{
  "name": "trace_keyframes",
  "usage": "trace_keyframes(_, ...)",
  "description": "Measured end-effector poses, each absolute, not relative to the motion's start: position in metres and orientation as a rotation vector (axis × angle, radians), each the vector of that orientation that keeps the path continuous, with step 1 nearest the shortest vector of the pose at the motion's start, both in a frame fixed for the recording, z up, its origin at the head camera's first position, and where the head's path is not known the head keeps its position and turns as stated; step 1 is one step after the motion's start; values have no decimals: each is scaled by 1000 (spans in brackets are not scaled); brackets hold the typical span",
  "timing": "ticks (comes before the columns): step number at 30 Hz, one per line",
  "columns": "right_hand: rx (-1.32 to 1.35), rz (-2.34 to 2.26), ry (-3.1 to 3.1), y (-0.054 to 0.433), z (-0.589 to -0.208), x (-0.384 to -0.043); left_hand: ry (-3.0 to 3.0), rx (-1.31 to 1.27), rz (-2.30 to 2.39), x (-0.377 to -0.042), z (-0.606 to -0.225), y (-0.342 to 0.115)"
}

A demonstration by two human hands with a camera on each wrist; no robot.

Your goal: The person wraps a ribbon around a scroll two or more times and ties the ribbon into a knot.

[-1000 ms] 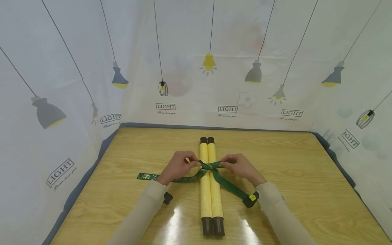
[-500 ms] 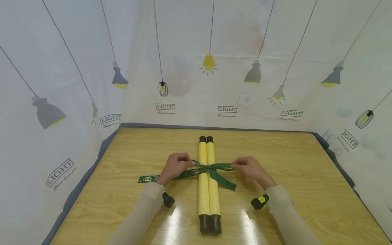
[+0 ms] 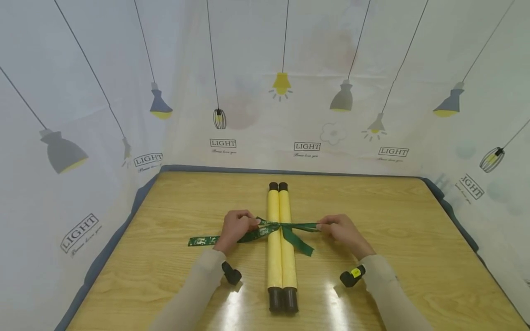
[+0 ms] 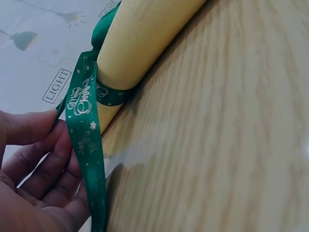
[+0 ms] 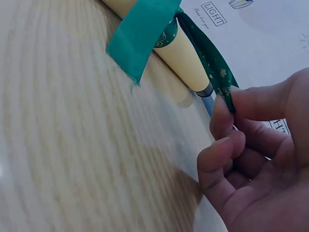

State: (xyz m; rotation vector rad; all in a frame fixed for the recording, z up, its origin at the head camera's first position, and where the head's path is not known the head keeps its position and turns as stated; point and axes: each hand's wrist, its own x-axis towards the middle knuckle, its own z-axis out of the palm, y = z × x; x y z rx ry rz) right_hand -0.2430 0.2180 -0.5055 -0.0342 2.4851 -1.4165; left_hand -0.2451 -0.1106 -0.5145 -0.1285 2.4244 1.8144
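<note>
Two yellow rolls [image 3: 275, 262] with dark brown end caps lie side by side on the table, pointing away from me. A green ribbon [image 3: 299, 243] with silvery print wraps round them and is knotted on top near the middle. Left of the rolls, my left hand [image 3: 237, 226] pinches part of the ribbon between thumb and finger. My right hand [image 3: 341, 232], on the other side, pinches a ribbon loop [image 5: 212, 58] drawn taut from the knot. One short tail hangs over the right roll; a longer printed tail [image 4: 87, 140] runs past my left hand.
The wooden table [image 3: 406, 257] has a blue-grey edge [image 3: 290, 172] along its back. A white backdrop [image 3: 256, 55] printed with hanging lamps surrounds it. Small black devices [image 3: 352, 276] are strapped at both wrists.
My right hand has drawn the ribbon loop out to the right, and my left hand has shifted slightly left. The knot looks tighter, and the right tail has shortened.
</note>
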Motion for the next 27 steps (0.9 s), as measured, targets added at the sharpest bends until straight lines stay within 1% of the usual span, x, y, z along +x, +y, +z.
trace_keyframes(5,39,-1474,2482,217,-508,-240,2410,-192,1862,-245,-516,-108)
trace_keyframes(11,30,-1443,2517,221,-509,-238,2341,-242,1887,-248,-517,-107)
trace_keyframes(14,-3,-1411,2545,223,-506,-239,2340,-199,1833,-250,-513,-106)
trace_keyframes(20,-18,-1408,2519,222,-504,-244,2301,1,1720,-253,-510,-117)
trace_keyframes(27,27,-1559,2394,220,-507,-244,2241,1,1727,-252,-511,-127)
